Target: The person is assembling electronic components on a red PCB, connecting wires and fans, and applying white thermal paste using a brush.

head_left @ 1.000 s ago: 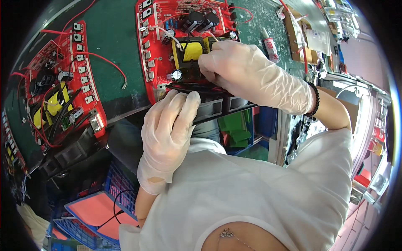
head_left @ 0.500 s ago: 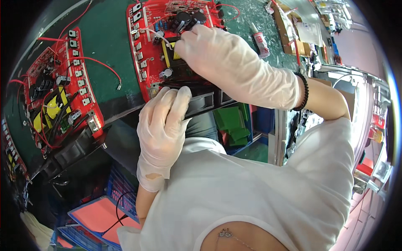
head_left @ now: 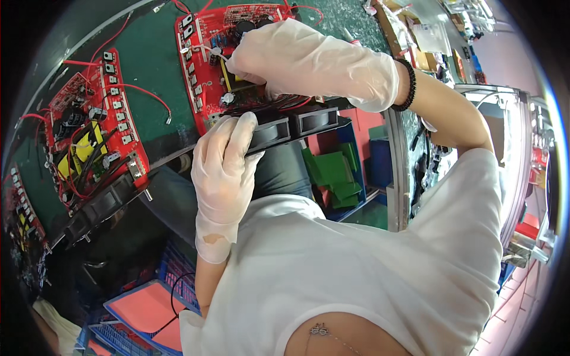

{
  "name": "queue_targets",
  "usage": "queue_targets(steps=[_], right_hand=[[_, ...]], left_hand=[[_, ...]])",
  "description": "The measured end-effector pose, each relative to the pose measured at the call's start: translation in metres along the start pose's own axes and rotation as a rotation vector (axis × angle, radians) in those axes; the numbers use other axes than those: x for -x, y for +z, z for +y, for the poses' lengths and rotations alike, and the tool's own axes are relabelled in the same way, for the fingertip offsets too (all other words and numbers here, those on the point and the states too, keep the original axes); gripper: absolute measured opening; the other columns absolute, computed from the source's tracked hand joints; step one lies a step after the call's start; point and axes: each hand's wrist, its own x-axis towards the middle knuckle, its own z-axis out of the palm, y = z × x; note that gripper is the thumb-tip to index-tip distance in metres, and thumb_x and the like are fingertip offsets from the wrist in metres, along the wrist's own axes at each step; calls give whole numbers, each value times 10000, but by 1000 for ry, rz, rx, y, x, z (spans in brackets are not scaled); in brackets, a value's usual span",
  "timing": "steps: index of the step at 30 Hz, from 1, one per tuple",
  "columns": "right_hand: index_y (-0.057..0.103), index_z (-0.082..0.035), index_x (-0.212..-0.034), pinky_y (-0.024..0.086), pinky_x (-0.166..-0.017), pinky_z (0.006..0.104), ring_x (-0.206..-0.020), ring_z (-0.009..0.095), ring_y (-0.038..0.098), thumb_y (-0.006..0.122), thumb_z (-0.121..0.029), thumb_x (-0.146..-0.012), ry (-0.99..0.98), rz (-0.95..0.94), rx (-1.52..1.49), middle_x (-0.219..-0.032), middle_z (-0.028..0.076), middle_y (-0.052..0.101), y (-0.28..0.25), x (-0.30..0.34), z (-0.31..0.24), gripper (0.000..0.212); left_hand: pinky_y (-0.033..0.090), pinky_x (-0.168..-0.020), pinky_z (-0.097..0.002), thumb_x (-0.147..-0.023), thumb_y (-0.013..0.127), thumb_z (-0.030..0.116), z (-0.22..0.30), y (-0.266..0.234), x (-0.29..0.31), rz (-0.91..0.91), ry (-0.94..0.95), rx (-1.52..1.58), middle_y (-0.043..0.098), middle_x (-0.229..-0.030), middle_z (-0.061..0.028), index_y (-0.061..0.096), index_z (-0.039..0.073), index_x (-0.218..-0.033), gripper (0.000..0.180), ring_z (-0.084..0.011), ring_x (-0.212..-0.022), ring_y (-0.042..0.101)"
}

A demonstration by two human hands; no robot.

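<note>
red board (head_left: 209, 80), partly invisible behind right hand (head_left: 276, 54)

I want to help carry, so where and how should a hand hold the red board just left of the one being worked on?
Probably both ends of the black fan row on that red board, coming from the person's side. The row runs along the board's near edge, facing the person; the top is crowded with parts.

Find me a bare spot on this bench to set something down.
The clearest patch of green tabletop lies between the middle red board and the rightmost red board, though a red wire reaches into it. The rightmost board is crowded: left hand at its near edge, right hand over it.
</note>
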Motion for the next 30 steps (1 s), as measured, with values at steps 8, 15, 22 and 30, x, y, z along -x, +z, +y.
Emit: queue_targets(steps=[8, 15, 22, 30], right_hand=[[657, -48, -830, 503, -607, 402, -784, 299, 633, 702, -89, -642, 173, -219, -64, -771, 109, 642, -6, -11, -3, 198], [576, -19, -801, 454, -584, 349, -681, 293, 583, 685, -138, -673, 55, -25, -269, -688, 128, 581, -16, 15, 57, 206], [613, -64, -940, 453, -706, 352, -842, 306, 569, 629, -273, -728, 375, -47, 144, -875, 126, 595, 56, 158, 167, 299], [600, -3, -991, 478, -672, 325, -711, 237, 611, 619, -356, -790, 811, 271, -596, -811, 105, 645, 79, 160, 137, 407]], left_hand=[[465, -789, -368, -656, 719, 63, 0, 0, 0, -11, 19, -26, 581, -1059, -95, 575, 65, -1118, 484, -286, -929, 550], [471, -762, -351, -674, 720, 83, -4, 0, 2, 27, 9, -64, 578, -1073, -103, 585, 64, -1111, 458, -275, -939, 550], [474, -755, -337, -673, 723, 65, -2, -1, 0, 1, 12, -19, 575, -1080, -104, 580, 62, -1123, 472, -267, -946, 550], [443, -818, -397, -570, 729, -8, -1, 1, 1, 7, 12, 12, 564, -1045, -103, 541, 75, -1178, 642, -299, -950, 548]])
